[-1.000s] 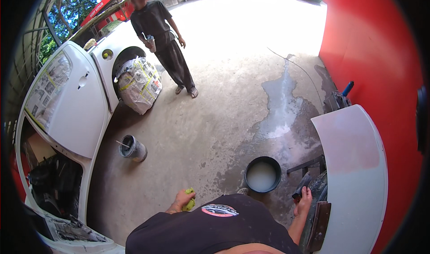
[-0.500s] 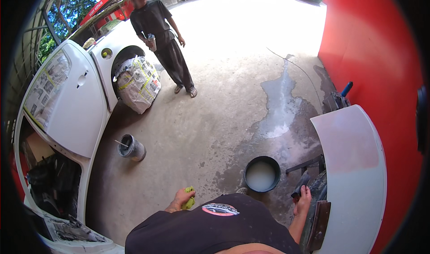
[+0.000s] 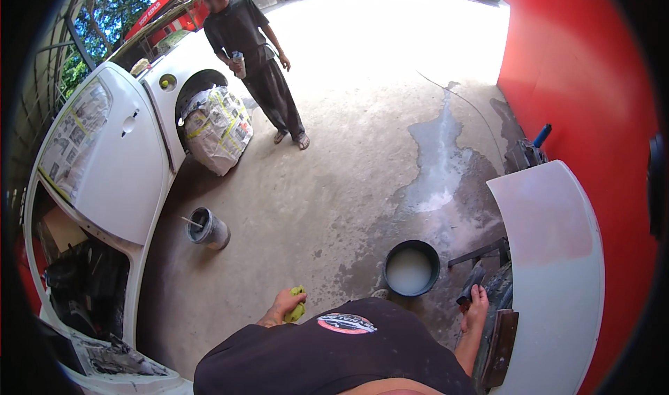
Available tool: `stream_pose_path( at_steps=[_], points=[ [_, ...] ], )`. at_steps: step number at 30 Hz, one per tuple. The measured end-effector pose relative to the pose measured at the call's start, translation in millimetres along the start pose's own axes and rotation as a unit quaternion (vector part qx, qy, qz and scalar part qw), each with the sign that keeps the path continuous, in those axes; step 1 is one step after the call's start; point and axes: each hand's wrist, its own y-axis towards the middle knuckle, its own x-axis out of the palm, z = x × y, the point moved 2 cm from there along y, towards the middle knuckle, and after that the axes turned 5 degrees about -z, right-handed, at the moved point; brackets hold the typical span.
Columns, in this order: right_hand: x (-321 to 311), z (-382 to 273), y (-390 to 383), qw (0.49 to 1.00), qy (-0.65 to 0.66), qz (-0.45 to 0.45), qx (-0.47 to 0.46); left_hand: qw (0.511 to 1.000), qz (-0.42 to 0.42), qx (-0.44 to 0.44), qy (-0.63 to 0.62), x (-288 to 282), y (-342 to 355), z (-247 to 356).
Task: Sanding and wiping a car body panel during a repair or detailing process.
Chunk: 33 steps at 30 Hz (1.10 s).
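Note:
My left hand [image 3: 284, 303] is closed around a crumpled yellow-green cloth [image 3: 297, 310], out in front of my dark shirt. On the other side, my right hand [image 3: 477, 310] grips a dark grey, flat, slightly curved piece [image 3: 471, 285]; its exact kind cannot be made out. That hand is beside the left edge of a white curved car panel [image 3: 550, 304], which has a pinkish patch toward its far end. Between my hands and a little farther out, a black bucket [image 3: 433, 283] holds cloudy whitish water [image 3: 408, 269].
At the left stands a white vehicle body [image 3: 115, 179] with its window and wheel masked in newspaper. A grey pail [image 3: 216, 235] with a stick is near it. Beyond, a person [image 3: 251, 53] holds a bottle. Wet concrete [image 3: 439, 158] runs toward the red wall [image 3: 578, 81].
The view has shifted slightly, so everything appears a little farther right and up. Both hands keep the same holds.

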Motion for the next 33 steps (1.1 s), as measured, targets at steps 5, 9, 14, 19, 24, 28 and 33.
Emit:
stream_pose_path(
  at_steps=[5, 9, 14, 19, 24, 28, 33],
  points=[
    [1.9, -2.8, 1.5, 1.000, -0.002, 0.004, -0.001, 1.000, 0.004, -0.012, -0.009, 6.0, 23.0, -26.1],
    [2.4, 4.4, 4.8, 1.000, 0.016, 0.025, -0.002, 1.000, -0.025, 0.000, -0.010, 12.0, 21.2, -17.1],
    [6.0, 5.9, 4.8, 1.000, 0.000, 0.010, -0.005, 1.000, 0.009, 0.008, -0.012, 18.1, 21.3, -27.4],
    [4.7, 6.1, 2.2, 1.000, -0.001, 0.015, -0.009, 1.000, 0.004, -0.013, 0.011, 14.7, 14.4, -13.4],
    [7.8, 1.3, -1.5, 1.000, 0.008, 0.013, -0.010, 0.999, 0.021, -0.006, 0.027, 15.6, 22.3, -26.3],
    [2.8, 8.5, 0.6, 1.000, 0.007, 0.019, -0.009, 1.000, 0.006, -0.005, 0.004, 15.7, 20.3, -30.7],
    [-1.3, 20.5, 1.5, 1.000, 0.020, 0.012, 0.000, 1.000, -0.005, -0.003, -0.011, 11.1, 6.5, -30.3]
  ],
)
